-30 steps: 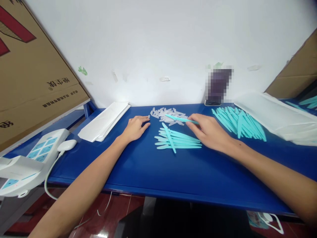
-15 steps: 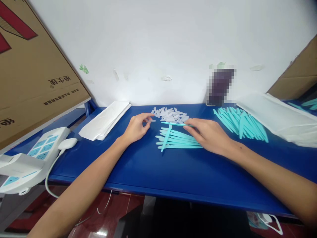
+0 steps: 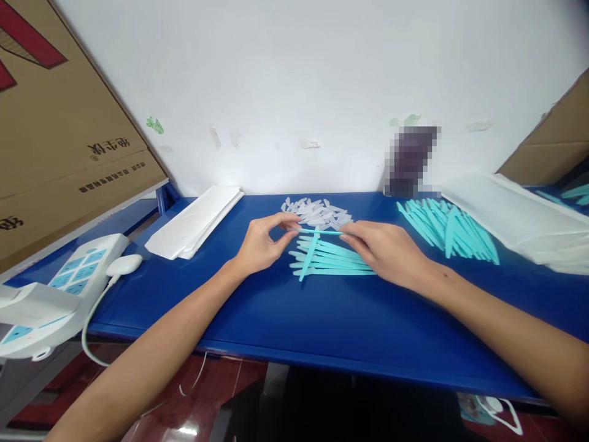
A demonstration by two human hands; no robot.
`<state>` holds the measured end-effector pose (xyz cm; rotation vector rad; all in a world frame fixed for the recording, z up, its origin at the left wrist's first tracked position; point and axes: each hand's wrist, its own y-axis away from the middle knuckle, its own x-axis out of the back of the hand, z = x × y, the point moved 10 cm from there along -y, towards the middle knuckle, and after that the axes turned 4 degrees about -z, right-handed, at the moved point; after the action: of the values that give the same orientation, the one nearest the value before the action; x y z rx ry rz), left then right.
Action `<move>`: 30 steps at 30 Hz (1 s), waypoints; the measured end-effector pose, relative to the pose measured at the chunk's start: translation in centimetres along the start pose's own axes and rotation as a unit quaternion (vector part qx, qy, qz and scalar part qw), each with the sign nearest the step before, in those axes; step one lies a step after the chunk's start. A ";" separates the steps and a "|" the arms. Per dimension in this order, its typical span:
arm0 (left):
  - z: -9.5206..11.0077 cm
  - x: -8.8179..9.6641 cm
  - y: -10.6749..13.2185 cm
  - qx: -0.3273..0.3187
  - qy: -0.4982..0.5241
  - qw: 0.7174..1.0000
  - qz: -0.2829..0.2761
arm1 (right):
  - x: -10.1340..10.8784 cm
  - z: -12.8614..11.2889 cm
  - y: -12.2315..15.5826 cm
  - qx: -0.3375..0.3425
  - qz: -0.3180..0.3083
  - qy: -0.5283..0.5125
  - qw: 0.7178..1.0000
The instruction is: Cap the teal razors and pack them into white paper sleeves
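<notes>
My right hand (image 3: 384,248) pinches one end of a thin teal plastic stick (image 3: 322,232), held level just above the blue table (image 3: 322,319). My left hand (image 3: 263,243) meets the stick's other end, thumb and fingers pinched around a small clear cap there. Below the stick lies a small stack of teal sticks (image 3: 329,259). Right behind the hands sits a pile of clear caps (image 3: 317,213).
A larger heap of teal sticks (image 3: 448,230) lies at the right, beside white bags (image 3: 519,221). A stack of white bags (image 3: 196,222) lies at the left. A white power strip (image 3: 55,294) and plug are at the far left, below a cardboard box (image 3: 55,123).
My left hand left the table, took a clear cap from the pile and came to the stick's end. My right hand brought the stick down and nearer, over the small stack.
</notes>
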<state>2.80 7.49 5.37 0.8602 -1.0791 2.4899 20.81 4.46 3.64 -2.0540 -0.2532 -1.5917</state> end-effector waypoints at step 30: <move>-4.0 -1.3 -0.3 0.197 0.508 0.836 0.060 | -2.4 -7.1 0.4 0.150 -0.084 -0.137 0.975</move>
<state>2.32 10.58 2.62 -0.5103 -0.2408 2.6758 14.30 0.91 2.52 -2.0475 -0.7384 -1.2629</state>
